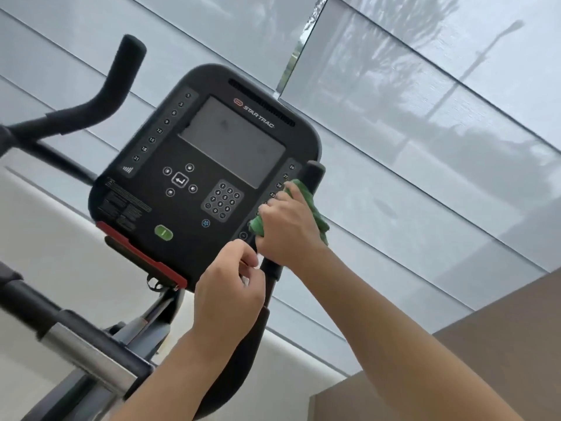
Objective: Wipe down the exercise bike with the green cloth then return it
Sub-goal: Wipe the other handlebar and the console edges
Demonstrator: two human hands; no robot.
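Green cloth [315, 208]: mostly covered by right hand [287, 230]; only bunched edges show. Handlebar grip beside console [200, 165]: middle hidden under that cloth and hand. Left hand [230, 294] covers console's lower right corner. Warning label [126, 205] on console: print too small to read. Bike frame below console blurred, cut by the picture's edges.

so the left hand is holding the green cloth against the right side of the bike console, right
Not quite: the head view shows the right hand gripping the green cloth against the right side of the console. The left hand sits lower, fingers curled, with no cloth in it.
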